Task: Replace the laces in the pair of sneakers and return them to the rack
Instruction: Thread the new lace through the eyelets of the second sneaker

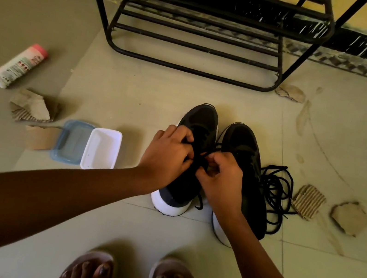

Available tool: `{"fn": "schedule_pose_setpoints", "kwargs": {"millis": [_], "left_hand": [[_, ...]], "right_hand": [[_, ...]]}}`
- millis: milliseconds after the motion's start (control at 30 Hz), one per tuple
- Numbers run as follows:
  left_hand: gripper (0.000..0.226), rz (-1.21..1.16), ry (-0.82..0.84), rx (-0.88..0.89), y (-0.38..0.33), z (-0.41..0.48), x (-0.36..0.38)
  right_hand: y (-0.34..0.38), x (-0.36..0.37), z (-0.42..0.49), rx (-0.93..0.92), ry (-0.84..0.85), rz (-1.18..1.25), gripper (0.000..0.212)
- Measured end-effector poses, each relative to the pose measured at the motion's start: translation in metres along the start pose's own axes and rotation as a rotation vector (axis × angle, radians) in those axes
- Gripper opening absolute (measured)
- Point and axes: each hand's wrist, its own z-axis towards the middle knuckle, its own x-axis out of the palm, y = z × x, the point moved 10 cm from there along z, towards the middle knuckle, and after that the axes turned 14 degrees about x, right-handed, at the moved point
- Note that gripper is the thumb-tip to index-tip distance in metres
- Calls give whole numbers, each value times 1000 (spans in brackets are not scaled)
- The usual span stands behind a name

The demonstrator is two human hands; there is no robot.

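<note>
We count one rack (189,67). In front of it stand two sneakers, the left sneaker (201,122) and the right sneaker (243,139), with two hands, the left hand (168,153) and the right hand (222,177), pinching one lace (200,201). To the rack's front right lies one lace bundle (275,193). To its front left are one tube (18,65), one blue lid (72,142) and one white tub (101,149). Around the rack we count five cardboard scraps (350,217), and farthest from it two sandals (93,267).

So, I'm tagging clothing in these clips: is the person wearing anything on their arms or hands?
No. Both forearms are bare, with no sleeve in view. The left hand and right hand show no glove, watch or bracelet.
</note>
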Motion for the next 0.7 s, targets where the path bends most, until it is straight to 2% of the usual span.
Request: {"fn": "schedule_pose_setpoints", "kwargs": {"millis": [167, 333, 533, 700], "left_hand": [[19, -8, -36, -77, 6, -2, -4], [13, -148, -109, -296, 20, -14, -2], [27, 118, 60, -90, 3, 2, 1], [21, 8, 16, -178, 7, -2, 3]], "right_hand": [[4, 1, 3, -21, 9, -86, 16], [5, 2, 4, -12, 20, -88, 16], [-1, 1, 8, 32, 68, 36, 16], [-2, 2, 9, 44, 82, 53, 15]]}}
